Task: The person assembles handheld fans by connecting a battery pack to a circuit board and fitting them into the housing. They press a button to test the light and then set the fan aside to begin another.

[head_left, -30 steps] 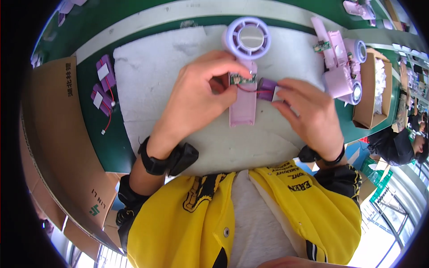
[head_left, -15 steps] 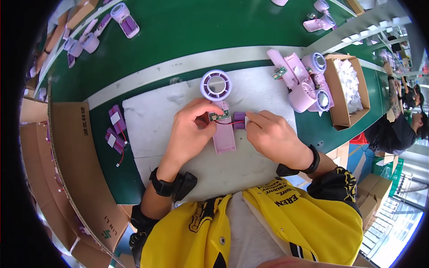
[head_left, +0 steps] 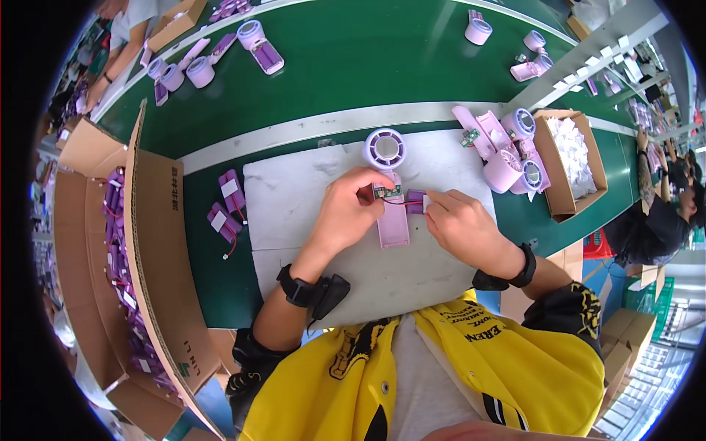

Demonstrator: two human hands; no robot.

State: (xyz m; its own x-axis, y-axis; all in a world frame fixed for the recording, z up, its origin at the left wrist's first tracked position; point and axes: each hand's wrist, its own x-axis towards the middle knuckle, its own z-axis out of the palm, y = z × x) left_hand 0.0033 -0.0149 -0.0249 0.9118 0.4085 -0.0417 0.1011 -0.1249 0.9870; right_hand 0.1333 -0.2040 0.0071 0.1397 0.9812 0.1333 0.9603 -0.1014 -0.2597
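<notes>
A lilac handheld fan [head_left: 393, 229] lies on the white foam mat [head_left: 283, 180], its round head pointing away from me and its handle opened up. My left hand [head_left: 346, 213] is closed at the upper handle, thumb and fingers pinching a small green circuit board [head_left: 388, 192]. Beside the handle, my right hand [head_left: 471, 228] grips a purple battery pack [head_left: 415, 198] with a white label, its fingers covering the right end. Thin red and black wires run between the board and the pack. Exactly where they join is hidden by my fingers.
Two battery packs [head_left: 223, 221] lie left of the mat. A deep carton [head_left: 158, 242] of packs stands at far left. Several fan parts [head_left: 503, 170] sit at right, beside a box [head_left: 566, 202] of white paper pieces. More fans [head_left: 266, 57] rest beyond the pale rail [head_left: 309, 121].
The view has shifted, so everything on the table appears further right and more of the left carton's packs show. Both hands keep their hold on the board and the battery pack.
</notes>
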